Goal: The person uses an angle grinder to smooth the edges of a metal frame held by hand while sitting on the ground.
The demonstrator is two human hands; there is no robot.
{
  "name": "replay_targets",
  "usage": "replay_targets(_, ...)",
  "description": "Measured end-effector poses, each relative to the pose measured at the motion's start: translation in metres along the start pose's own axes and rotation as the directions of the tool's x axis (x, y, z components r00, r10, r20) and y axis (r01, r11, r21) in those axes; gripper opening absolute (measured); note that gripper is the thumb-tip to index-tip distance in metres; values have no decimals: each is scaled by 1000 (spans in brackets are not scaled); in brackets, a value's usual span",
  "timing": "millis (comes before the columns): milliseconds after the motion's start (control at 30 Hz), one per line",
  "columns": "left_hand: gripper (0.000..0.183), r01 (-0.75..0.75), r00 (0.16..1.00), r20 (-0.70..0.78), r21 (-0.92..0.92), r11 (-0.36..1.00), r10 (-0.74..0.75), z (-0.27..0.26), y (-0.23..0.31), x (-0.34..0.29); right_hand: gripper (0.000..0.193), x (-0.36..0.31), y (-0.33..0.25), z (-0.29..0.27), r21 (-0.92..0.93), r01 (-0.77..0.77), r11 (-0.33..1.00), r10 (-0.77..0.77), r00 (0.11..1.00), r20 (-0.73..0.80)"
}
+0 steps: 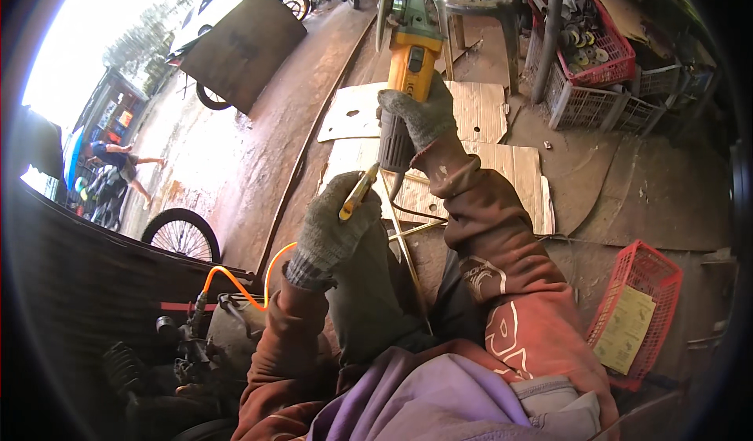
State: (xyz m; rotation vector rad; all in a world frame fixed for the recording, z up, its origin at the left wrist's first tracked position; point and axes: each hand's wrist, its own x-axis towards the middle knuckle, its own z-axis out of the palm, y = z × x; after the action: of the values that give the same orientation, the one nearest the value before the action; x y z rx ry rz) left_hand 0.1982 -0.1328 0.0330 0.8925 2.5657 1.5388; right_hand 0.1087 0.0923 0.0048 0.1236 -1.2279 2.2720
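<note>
Left hand (pixel 331 227) curled tight round yellow tool (pixel 358 195), right hand (pixel 427 117) wrapped round grinder (pixel 409 68); I judged disc (pixel 383 9) best kept clear of cord (pixel 397 182).

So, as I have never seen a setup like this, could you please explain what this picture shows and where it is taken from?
There is no robot here, only a person wearing a camera on the head. It looks down past their own body, so picture left is their left; the wide lens bends straight edges. The gloved right hand holds a yellow and green angle grinder. The gloved left hand holds a slim yellow tool; I cannot tell its exact kind. Cardboard sheets lie on the ground ahead, and a red basket sits off to the right.
</note>
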Motion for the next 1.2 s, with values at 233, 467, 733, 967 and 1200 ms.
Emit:
replay_targets(233, 26, 70, 994, -88, 92, 993, -62, 9, 6, -2, 52, -2, 1, 2, 12, -2, 1000, 3, 1000, -27)
replay_targets(467, 29, 64, 998, -24, 226, 972, -61, 7, 4, -2, 60, 0, 5, -2, -32, 28, 999, -29, 999, -27)
replay_targets(733, 28, -28, 1000, 3, 340, 940, 29, 11, 17, 14, 49, -9, -2, 3, 112, -64, 992, 68, 997, -30)
replay_targets(967, 29, -62, 998, 2, 384, 921, 66, 12, 18, 19, 54, -10, -9, 5, 224, -139, 965, 142, 990, 1)
replay_targets(1200, 29, 9, 1000, -13, 385, 923, -5, 8, 11, 21, 52, -12, -10, 3, 229, -269, 936, 273, 962, 15)
